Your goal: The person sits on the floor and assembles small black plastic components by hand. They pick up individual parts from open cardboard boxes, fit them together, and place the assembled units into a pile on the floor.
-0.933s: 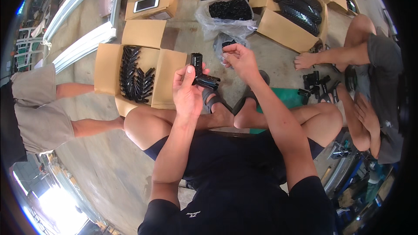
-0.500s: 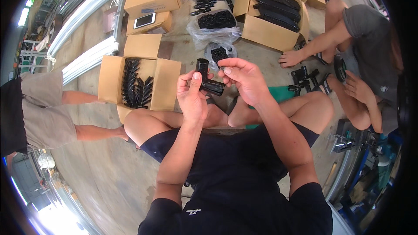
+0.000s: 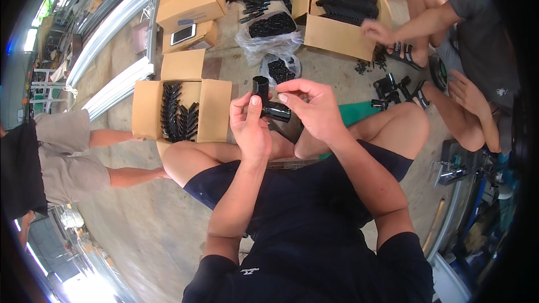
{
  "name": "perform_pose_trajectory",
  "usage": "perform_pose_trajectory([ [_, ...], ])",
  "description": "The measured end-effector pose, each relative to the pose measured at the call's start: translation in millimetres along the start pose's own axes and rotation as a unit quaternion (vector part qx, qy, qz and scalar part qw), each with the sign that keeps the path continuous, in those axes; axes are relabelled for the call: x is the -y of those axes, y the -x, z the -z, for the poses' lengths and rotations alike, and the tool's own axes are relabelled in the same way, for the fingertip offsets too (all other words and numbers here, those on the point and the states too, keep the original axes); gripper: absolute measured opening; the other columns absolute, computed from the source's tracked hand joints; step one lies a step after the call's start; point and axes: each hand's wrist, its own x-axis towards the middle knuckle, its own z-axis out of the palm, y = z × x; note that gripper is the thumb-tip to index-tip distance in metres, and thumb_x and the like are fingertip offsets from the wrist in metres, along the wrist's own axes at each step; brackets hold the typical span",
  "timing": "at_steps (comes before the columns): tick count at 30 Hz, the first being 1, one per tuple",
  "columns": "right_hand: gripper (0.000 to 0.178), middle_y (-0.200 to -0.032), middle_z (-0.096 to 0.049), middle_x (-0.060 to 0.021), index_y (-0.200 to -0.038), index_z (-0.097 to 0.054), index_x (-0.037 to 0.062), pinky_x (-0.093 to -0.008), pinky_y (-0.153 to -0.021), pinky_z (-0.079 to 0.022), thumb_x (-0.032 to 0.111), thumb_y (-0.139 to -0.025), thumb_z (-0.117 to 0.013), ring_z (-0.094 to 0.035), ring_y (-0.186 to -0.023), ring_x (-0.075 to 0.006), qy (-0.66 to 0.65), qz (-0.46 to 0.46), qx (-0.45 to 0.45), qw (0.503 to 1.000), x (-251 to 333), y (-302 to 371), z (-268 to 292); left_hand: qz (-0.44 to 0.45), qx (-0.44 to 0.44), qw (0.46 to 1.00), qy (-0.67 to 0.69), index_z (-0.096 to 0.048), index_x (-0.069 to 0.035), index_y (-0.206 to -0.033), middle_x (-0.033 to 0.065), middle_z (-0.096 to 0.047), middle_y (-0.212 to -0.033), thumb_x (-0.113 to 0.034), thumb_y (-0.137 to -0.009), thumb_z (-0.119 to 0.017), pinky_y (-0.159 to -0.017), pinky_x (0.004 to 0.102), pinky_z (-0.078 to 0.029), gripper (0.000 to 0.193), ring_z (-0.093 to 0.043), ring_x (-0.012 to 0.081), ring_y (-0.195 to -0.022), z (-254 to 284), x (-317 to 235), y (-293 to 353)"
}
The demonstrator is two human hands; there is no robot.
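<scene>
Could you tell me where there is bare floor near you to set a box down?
Bare concrete lies left of the open carton of black parts, toward the pale metal rails, and below your left knee. Ahead is crowded: plastic bags of parts, cartons and loose black pieces. Both hands, left hand and right hand, hold a black fitting.

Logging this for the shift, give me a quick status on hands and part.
Left hand grips black fitting. Right hand on its other end. Open box of black parts beyond; nothing between the hands.

An open cardboard box (image 3: pixel 216 109) of black parts sits on the floor (image 3: pixel 135 247); a phone (image 3: pixel 183 34) lies on another box (image 3: pixel 193 0).
</scene>
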Motion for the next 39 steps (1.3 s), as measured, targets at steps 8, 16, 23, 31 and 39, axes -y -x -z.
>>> perform_pose_trajectory([
  [8, 0.017, -0.096, -0.072, -0.0087, -0.103, -0.077, 0.0019, -0.0302, -0.081, -0.054, 0.001, -0.086, -0.077, -0.067, -0.09, -0.0169, 0.2, 0.101, -0.099, 0.97, -10, 13, -19, -0.116, 0.004, 0.991, -0.063, -0.055, -0.008, -0.119, 0.016, -0.069, -0.121, -0.013, -0.105, -0.064, -0.09, 0.0344, -0.057, 0.017, -0.067, 0.0207, -0.108, 8, 22, 6],
  [16, 0.013, -0.093, -0.075, -0.0085, -0.098, -0.078, 0.004, -0.0354, -0.082, -0.053, 0.005, -0.085, -0.078, -0.064, -0.092, -0.0227, 0.154, 0.085, -0.12, 0.977, -6, 15, -31, -0.152, 0.004, 0.986, -0.067, -0.056, -0.007, -0.118, 0.0122, -0.069, -0.116, -0.012, -0.104, -0.064, -0.082, 0.0309, -0.057, 0.017, -0.067, 0.0176, -0.103, 5, 20, 10],
  [23, 0.013, -0.095, -0.073, -0.0091, -0.098, -0.078, 0.0024, -0.0334, -0.082, -0.053, 0.007, -0.086, -0.08, -0.065, -0.093, -0.0209, 0.05, 0.025, -0.124, 0.991, -29, 12, -34, -0.159, -0.005, 0.984, -0.074, -0.057, -0.006, -0.118, 0.0114, -0.069, -0.113, -0.008, -0.104, -0.064, -0.086, 0.032, -0.057, 0.016, -0.068, 0.0177, -0.101, 0, 15, 14],
  [31, 0.01, -0.094, -0.071, -0.0114, -0.096, -0.075, -0.0012, -0.0339, -0.081, -0.052, 0.006, -0.088, -0.077, -0.066, -0.091, -0.0223, 0.077, 0.057, -0.128, 0.987, -28, 16, -33, -0.166, 0.002, 0.983, -0.079, -0.057, -0.003, -0.118, 0.0117, -0.069, -0.114, -0.005, -0.104, -0.063, -0.093, 0.0324, -0.055, 0.016, -0.067, 0.0167, -0.104, 1, 20, 14],
  [39, 0.011, -0.1, -0.07, -0.0106, -0.097, -0.074, -0.0022, -0.0311, -0.082, -0.053, 0.004, -0.088, -0.076, -0.068, -0.092, -0.0208, 0.154, 0.066, -0.128, 0.977, -10, 20, -25, -0.161, -0.004, 0.983, -0.085, -0.058, -0.003, -0.116, 0.0091, -0.068, -0.111, -0.005, -0.102, -0.066, -0.089, 0.0291, -0.054, 0.016, -0.065, 0.0132, -0.098, -9, 22, 16],
])
